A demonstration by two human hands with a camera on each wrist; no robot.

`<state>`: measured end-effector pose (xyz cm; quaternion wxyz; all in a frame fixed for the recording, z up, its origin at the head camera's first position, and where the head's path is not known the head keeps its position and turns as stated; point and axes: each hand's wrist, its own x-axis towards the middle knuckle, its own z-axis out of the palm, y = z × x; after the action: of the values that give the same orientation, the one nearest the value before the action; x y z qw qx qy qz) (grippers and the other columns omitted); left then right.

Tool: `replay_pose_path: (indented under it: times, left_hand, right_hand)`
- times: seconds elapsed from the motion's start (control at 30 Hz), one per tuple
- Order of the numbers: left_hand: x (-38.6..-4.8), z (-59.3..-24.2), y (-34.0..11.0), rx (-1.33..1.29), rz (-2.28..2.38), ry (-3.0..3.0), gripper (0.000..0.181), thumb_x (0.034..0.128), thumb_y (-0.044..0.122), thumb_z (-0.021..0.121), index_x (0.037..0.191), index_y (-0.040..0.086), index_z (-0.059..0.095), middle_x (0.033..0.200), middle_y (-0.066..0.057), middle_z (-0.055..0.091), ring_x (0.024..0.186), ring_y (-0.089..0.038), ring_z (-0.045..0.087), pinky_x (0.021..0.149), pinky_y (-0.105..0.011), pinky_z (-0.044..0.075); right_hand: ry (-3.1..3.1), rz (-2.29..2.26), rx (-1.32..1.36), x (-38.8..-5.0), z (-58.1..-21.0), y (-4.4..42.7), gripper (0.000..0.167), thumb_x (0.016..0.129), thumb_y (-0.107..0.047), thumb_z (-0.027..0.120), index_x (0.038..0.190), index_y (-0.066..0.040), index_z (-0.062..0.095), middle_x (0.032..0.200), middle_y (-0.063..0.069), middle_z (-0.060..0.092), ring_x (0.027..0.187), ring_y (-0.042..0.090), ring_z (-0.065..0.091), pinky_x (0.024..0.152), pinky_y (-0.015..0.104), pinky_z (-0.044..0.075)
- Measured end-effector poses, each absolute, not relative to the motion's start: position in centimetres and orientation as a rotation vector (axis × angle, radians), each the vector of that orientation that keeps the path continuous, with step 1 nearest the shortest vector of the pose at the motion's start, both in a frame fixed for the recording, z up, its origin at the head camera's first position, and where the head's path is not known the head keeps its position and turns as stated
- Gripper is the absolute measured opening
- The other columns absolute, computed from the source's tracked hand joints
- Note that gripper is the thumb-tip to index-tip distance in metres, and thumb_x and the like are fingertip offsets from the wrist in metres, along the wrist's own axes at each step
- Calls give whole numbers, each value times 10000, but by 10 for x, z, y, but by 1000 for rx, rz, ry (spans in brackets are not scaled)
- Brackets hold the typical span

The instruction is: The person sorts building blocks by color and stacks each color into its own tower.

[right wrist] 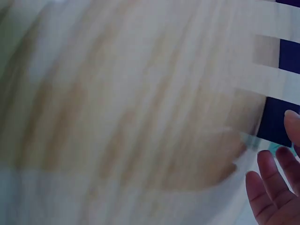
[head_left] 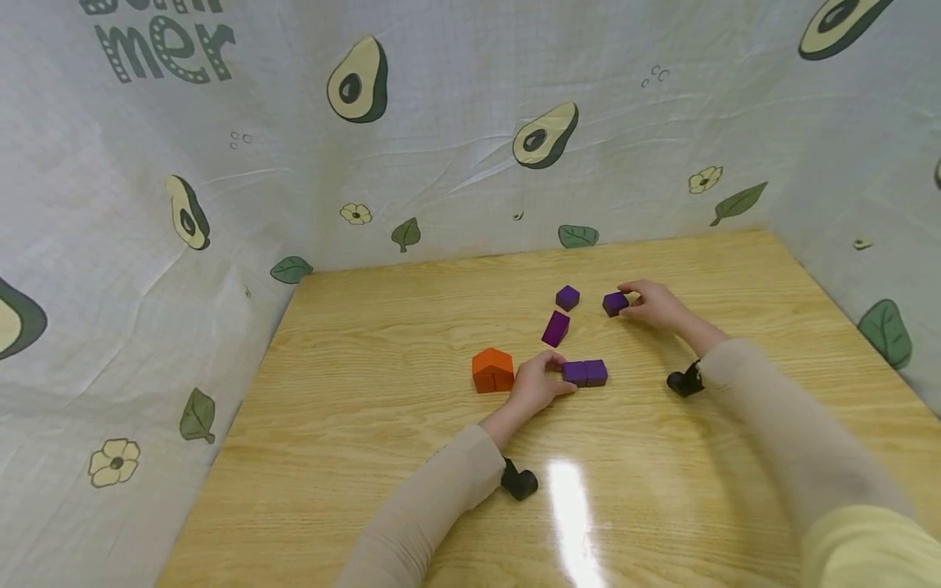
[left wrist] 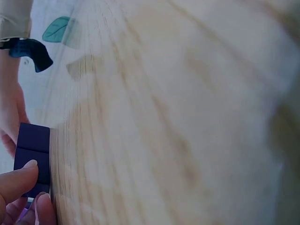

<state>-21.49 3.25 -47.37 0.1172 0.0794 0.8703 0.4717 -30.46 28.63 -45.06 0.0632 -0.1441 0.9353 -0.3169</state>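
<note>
Apparently, the orange house (head_left: 492,371) is done, left hand (head_left: 534,385) pinching the purple pair (head_left: 585,373), right hand (head_left: 654,305) a block (head_left: 615,305); prism (head_left: 556,328) and loose cube (head_left: 568,297) remain unplaced.

Glare on tabletop (head_left: 309,457), dim, blurry wrist views

Left arm (head_left: 434,506), outstretched over there, left hand (head_left: 534,384) in a pinch; right arm (head_left: 787,425), extended farther forward, right hand (head_left: 657,306) pinching likewise
</note>
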Motion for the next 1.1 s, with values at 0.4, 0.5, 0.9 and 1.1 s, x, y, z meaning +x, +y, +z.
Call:
replay_pose_path:
  times: [0.4,0.5,0.9,1.1]
  left_hand:
    - [-213,-472,33,215,1391,2522,330,704,137,791,982,138,612,961,11,652,793,-91,528,560,-190,424]
    - [-214,-473,32,221,1386,2527,329,705,140,791,980,140,611,964,11,653,806,-93,531,577,-185,423]
    - [-215,-474,32,225,1387,2538,330,700,139,795,978,135,616,950,16,651,860,-101,546,662,-186,427]
    - [-216,-475,33,221,1382,2543,332,700,140,795,979,135,615,951,16,654,857,-97,546,670,-188,427]
  right_hand:
    - [2830,-1064,-315,-305,-460,283,424,881,-112,602,1231,88,473,1167,304,519,977,379,547,817,447,427]
    - [2825,-1066,-287,-306,-461,283,426,876,-142,616,1218,77,487,1143,287,540,942,344,551,779,395,428]
    - [2809,-1006,-284,-304,-460,282,453,872,-169,623,1227,80,490,1073,280,565,796,258,540,659,297,413]
    - [2807,-1002,-308,-299,-454,280,452,867,-181,633,1212,82,505,1107,299,548,733,204,542,627,282,417]
